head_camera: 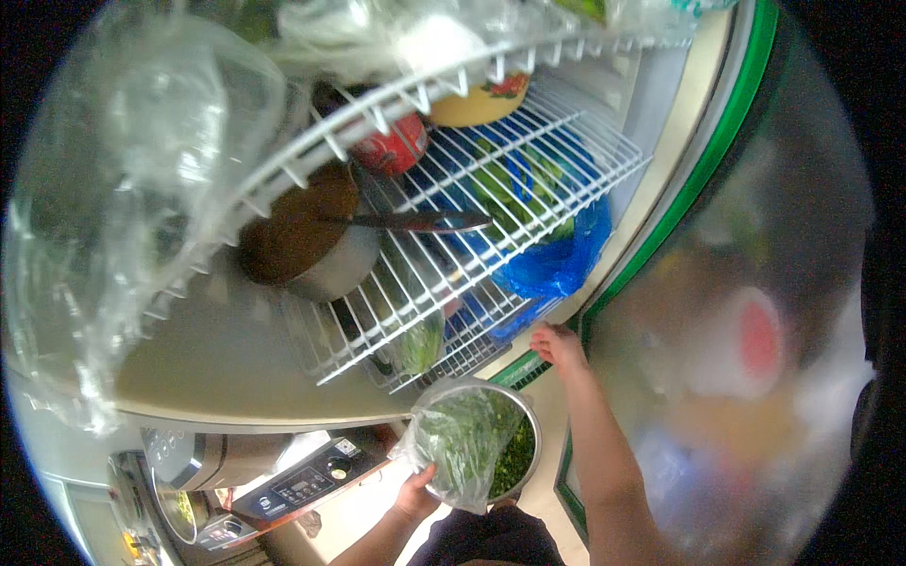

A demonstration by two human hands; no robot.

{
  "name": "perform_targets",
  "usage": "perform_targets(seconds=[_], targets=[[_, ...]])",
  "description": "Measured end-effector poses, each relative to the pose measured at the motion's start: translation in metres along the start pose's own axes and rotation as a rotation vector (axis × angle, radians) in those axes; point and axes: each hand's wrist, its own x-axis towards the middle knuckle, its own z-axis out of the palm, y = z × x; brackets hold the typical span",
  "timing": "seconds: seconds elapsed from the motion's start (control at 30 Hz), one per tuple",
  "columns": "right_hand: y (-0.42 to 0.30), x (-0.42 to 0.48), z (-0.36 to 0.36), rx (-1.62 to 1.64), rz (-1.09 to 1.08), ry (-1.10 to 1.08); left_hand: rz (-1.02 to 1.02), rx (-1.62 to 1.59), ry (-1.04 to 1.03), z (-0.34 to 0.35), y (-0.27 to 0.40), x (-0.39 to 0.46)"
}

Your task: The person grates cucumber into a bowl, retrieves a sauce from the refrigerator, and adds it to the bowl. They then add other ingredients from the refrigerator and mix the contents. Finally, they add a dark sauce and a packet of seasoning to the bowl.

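My left hand point(419, 493) grips the rim of a round metal bowl point(536, 453) of chopped greens point(514, 460). A clear plastic bag point(463, 446) with leafy greens lies over the bowl's left part, and my left thumb presses on it. My right hand point(555, 344) is raised to the right of the bowl, fingers slightly curled, holding nothing that shows. It is near the lower edge of an open refrigerator, below a blue plastic bag point(552, 265) of green vegetables.
White wire shelves point(453, 286) hold a metal pot point(336, 265) with a utensil across it, a red container point(393, 145) and a yellow bowl point(478, 106). Plastic bags point(163, 106) hang over the upper shelf. The green-edged glass door point(708, 339) stands at right; an induction cooker point(304, 484) is at lower left.
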Motion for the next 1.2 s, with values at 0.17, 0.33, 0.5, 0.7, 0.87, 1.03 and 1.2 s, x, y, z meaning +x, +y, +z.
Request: perform_targets(seconds=[0.17, 0.33, 0.5, 0.7, 0.87, 1.03, 1.2], targets=[[-0.023, -0.035, -0.02, 0.042, -0.023, 0.029, -0.045, 0.102, 0.037, 0.043, 0.012, -0.032], [-0.115, -0.111, -0.025, -0.121, -0.166, 0.042, -0.101, 0.148, 0.01, 0.111, 0.03, -0.057], [-0.223, -0.157, -0.022, -0.155, -0.494, 0.087, -0.082, 0.173, -0.04, 0.17, 0.047, -0.06], [-0.307, -0.157, -0.02, -0.328, -0.539, -0.018, 0.012, 0.231, -0.23, 0.238, 0.061, -0.061], [-0.328, -0.15, 0.007, -0.4, -0.485, -0.082, 0.005, 0.201, -0.207, 0.232, 0.061, -0.06], [-0.351, -0.097, 0.025, -0.217, -0.529, -0.323, -0.015, 0.161, -0.128, 0.219, 0.055, -0.082], [-0.397, -0.02, 0.036, 0.284, -0.313, -0.275, 0.026, 0.034, -0.051, 0.2, 0.035, -0.085]])
